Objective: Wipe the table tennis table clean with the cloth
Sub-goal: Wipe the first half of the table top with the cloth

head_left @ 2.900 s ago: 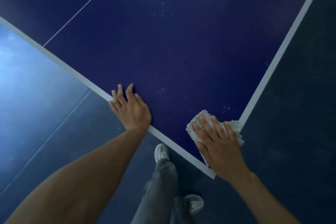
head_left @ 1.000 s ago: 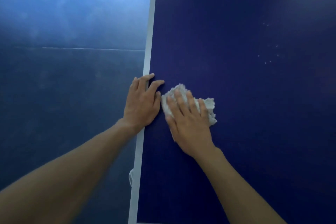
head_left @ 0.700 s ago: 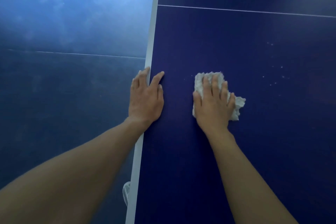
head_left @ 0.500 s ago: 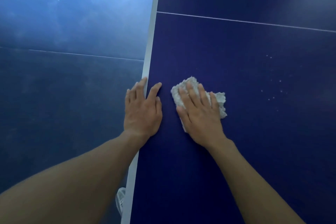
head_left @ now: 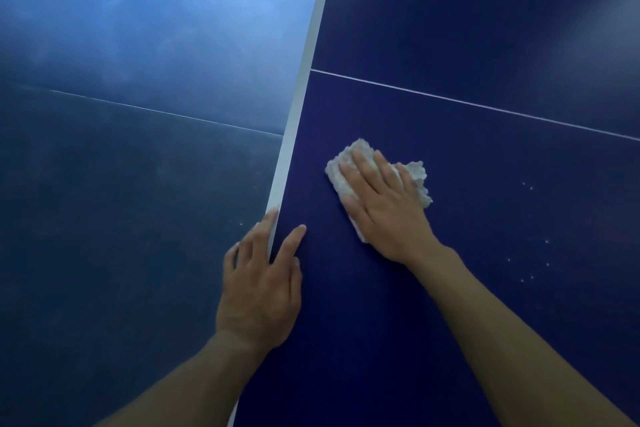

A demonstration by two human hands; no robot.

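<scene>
right hand (head_left: 384, 208) fingers straight, pressing crumpled white cloth (head_left: 349, 158) | left hand (head_left: 259, 288) splayed flat on dark blue table tennis table (head_left: 485, 305) | risk: short strokes miss white specks (head_left: 528, 276)

Dim, blue-tinted; pale glare washed glossy blue floor (head_left: 145, 10) past left edge of dark blue table tennis table (head_left: 467, 28); detail soft.
</scene>
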